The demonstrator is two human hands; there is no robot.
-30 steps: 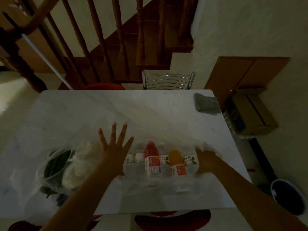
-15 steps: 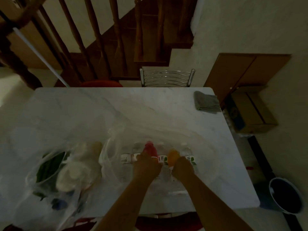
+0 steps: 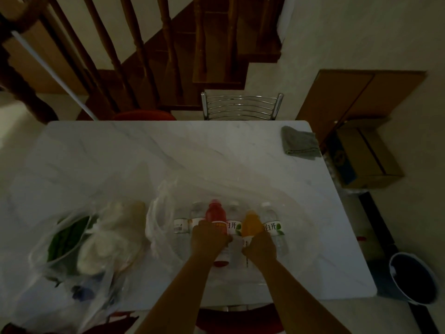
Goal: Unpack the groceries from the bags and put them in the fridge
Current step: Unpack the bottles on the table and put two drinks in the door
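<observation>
So there's a row of six bottles lying in a clear bag on the near half of the marble table: one red bottle, one orange bottle, and four clear water bottles, the rightmost easiest to read with its white-and-green label. The left hand has its fingers curled round the red bottle's middle. The right hand is wrapped over the lower part of the orange bottle; its fingertips are hidden underneath, so how tight the grip is I can't say.

A second bag sits to the left with something green and a pale lump inside, too blurry and dim to name. Its near end runs off the table edge.

Around it: one grey cloth on the far right corner, a chrome chair at the far side, a cardboard box and a dark bucket on the floor to the right, wooden stair rails behind. The forearms cover the bottles' lower ends.
</observation>
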